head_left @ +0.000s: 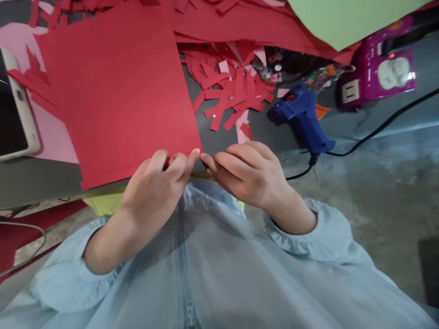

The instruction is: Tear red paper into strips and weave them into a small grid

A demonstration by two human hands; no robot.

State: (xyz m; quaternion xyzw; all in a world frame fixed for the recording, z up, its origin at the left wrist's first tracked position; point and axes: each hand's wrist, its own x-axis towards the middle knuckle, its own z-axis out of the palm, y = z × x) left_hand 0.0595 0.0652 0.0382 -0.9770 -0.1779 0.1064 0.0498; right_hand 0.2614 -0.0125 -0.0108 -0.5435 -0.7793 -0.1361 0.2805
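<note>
A large sheet of red paper (pixel 126 91) lies flat in front of me, its near edge close to the table's front. Over its near right corner my left hand (pixel 161 180) is closed, thumb and fingers pinching the paper there. My right hand (pixel 248 173) is closed too, its fingertips meeting the left ones just off that corner. A tiny bit of red shows where they meet, but what the right fingers pinch is hidden. Beyond the right hand lies a heap of cut red paper strips (pixel 233 91).
At the right lie a blue hot glue gun (pixel 302 116) with a black cord (pixel 384 123) and a purple power socket box (pixel 380 68). A pale green sheet (pixel 343 20) overlaps red paper at the back. On the left, a phone (pixel 20 109) rests on pink paper (pixel 51 132).
</note>
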